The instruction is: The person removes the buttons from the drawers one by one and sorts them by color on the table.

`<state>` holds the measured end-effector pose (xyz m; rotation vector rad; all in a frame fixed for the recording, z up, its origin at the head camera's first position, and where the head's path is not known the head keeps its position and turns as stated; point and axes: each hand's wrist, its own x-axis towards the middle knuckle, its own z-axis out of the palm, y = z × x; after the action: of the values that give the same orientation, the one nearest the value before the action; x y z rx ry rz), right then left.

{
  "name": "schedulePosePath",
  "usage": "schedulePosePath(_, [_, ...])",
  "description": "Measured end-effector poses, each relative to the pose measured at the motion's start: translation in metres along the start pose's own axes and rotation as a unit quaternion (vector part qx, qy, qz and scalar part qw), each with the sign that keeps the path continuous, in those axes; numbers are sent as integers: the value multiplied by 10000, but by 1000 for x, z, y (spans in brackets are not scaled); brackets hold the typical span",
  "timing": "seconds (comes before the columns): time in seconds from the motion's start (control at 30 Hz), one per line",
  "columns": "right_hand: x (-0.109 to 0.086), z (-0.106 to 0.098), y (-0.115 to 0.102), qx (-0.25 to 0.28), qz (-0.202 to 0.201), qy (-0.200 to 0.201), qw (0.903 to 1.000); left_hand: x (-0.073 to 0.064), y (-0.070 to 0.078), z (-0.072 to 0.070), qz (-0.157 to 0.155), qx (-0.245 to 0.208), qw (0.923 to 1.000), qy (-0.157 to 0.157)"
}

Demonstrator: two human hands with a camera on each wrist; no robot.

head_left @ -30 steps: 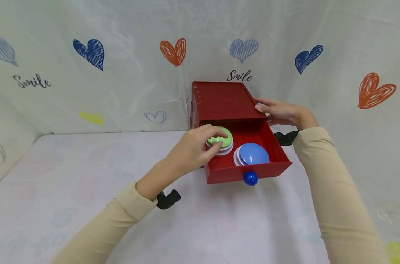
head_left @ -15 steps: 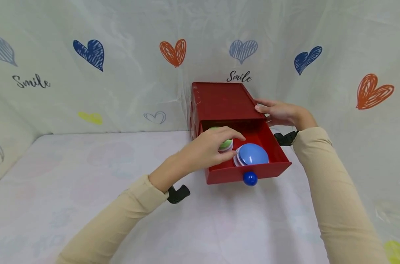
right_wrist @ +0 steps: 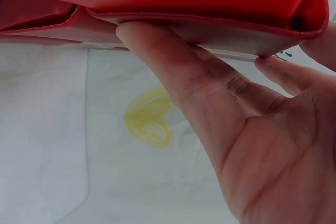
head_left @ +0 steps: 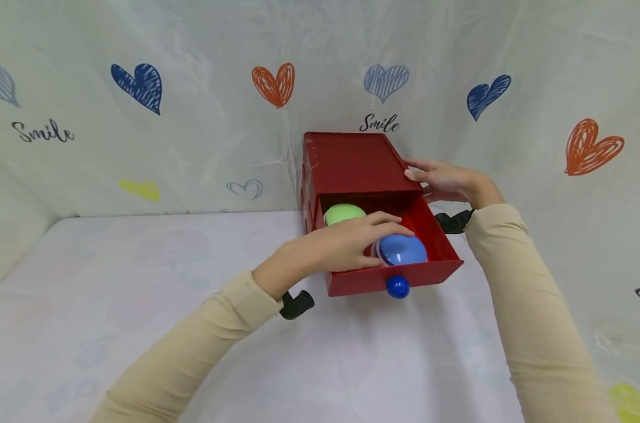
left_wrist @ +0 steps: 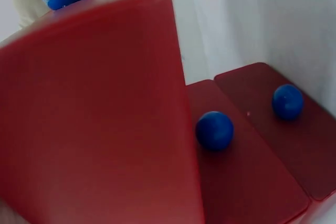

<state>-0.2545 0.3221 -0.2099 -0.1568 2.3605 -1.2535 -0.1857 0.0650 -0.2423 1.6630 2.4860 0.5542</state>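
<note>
A red chest of drawers (head_left: 354, 161) stands against the back wall with its top drawer (head_left: 431, 273) pulled out; a blue knob (head_left: 398, 288) is on its front. Inside lie a green domed button (head_left: 343, 213) and a blue domed button (head_left: 404, 251), each with a white base. My left hand (head_left: 336, 247) reaches into the drawer, fingers extended over the blue button and thumb at its near left side. It partly covers the green one. On the chest's right side rests my right hand (head_left: 447, 181), its fingers (right_wrist: 157, 51) touching the side wall.
Two closed drawers below, with blue knobs (left_wrist: 214, 130), show in the left wrist view. A white cloth (head_left: 140, 305) covers the table. The wall covering (head_left: 204, 117) carries printed hearts and "Smile" lettering.
My left hand has moved right from the green button to over the blue one, its fingers spreading. The right hand stays at the chest's side.
</note>
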Motion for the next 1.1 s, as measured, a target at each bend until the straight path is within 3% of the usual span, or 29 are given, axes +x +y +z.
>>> schedulePosePath(0.2, [0, 0, 1, 61, 63, -26, 10000, 6, 3, 2, -191, 290, 9982, -487])
schedulePosePath(0.47, [-2, 1, -2, 70, 124, -25, 9999, 12, 4, 7, -125, 725, 9930, -922])
schedulePosePath(0.7, [-2, 2, -3, 15, 102, 53, 9999, 15, 3, 11, 12, 1049, 9906, -875])
schedulePosePath(1.1, [-3, 2, -4, -15, 118, -15, 9999, 18, 5, 14, -110, 1366, 9856, -993])
